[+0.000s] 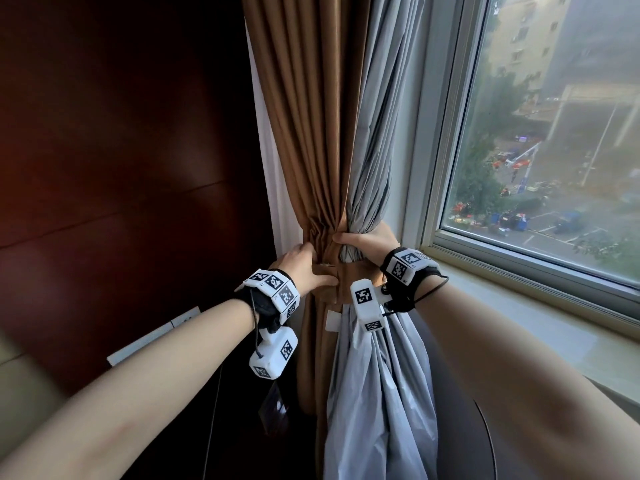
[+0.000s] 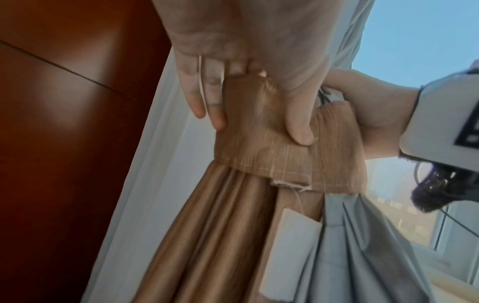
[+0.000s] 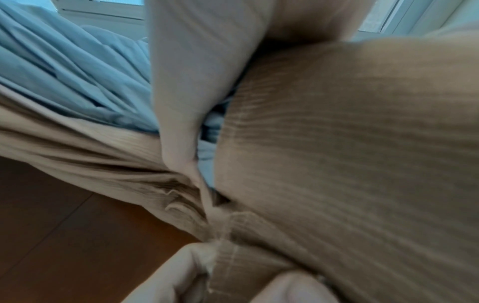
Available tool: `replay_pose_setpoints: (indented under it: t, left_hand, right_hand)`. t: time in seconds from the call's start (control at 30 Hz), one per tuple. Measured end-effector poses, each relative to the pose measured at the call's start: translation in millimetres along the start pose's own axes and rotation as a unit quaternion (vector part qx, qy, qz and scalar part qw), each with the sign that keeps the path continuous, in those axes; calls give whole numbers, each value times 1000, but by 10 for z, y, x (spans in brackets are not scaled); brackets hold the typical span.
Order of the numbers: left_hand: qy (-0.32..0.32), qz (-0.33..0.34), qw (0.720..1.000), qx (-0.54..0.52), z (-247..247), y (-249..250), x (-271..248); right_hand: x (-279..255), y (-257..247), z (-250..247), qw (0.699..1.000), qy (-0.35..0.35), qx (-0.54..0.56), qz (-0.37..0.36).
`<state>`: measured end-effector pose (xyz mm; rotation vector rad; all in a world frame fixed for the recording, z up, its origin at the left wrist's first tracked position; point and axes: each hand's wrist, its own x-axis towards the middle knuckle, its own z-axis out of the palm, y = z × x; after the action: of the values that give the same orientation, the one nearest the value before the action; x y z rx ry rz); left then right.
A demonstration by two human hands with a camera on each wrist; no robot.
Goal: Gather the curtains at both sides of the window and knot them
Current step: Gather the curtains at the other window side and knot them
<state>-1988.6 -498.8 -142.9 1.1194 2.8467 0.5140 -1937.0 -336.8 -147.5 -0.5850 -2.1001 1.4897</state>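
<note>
A brown curtain (image 1: 311, 116) with a grey lining (image 1: 381, 98) hangs gathered into one bundle left of the window. A brown fabric tieback band (image 1: 341, 282) (image 2: 272, 147) (image 3: 337, 143) wraps the bundle at wrist height. My left hand (image 1: 318, 265) (image 2: 259, 125) holds the band from the left, with the thumb (image 2: 300, 131) pressed on its front and the fingers (image 2: 212, 106) at its left edge. My right hand (image 1: 353, 242) (image 2: 376, 114) grips the bundle from the right at the band's top, fingers hidden behind the fabric.
A dark wood wall panel (image 1: 121, 150) stands close on the left, with a socket plate (image 1: 185, 320) low down. A white sheer (image 1: 273, 168) hangs behind the curtain. The window (image 1: 554, 133) and its sill (image 1: 519, 306) lie to the right. A white tag (image 1: 333, 320) hangs below the band.
</note>
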Motion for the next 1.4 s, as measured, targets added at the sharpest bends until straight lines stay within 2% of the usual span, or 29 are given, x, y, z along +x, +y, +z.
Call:
replay_pose_setpoints:
  t: [0.1,0.17,0.23,0.33,0.47,0.7,0.97,1.07,1.27,1.4]
  left_hand:
    - [67,-22,993,-97,105,8,42]
    - [90,-38,975,-200,201,-31,79]
    - [78,-64,953,-286,267,-53,106]
    - [69,-64,937,-338,353,-66,207]
    - [81,-19,937,-339,499,-140,418]
    - [20,-50,940,-336,449,-104,355]
    - [23,-59,915,-399,527,-228,375]
    - [28,-35,917,-397,525,-201,395]
    - [-43,-28,943,-330,510,-250,392]
    - [-64,-12,944,-324,584,-341,340]
  right_hand:
    - [-24,14,-25,1000,-12,11,5]
    - [-45,17,-41,1000,-17,21,5]
    - [-76,14,-56,999,-25,31,-1]
    - [-118,23,-65,999,-31,44,6]
    - [-145,45,-17,999,-29,45,8]
    - [-118,28,-78,997,-33,62,6]
    - [-158,9,10,994,-46,99,7]
    - [-169,10,9,994,-46,99,19]
    - [-120,19,-84,995,-37,91,14]
    - [-142,26,-87,995,-44,83,19]
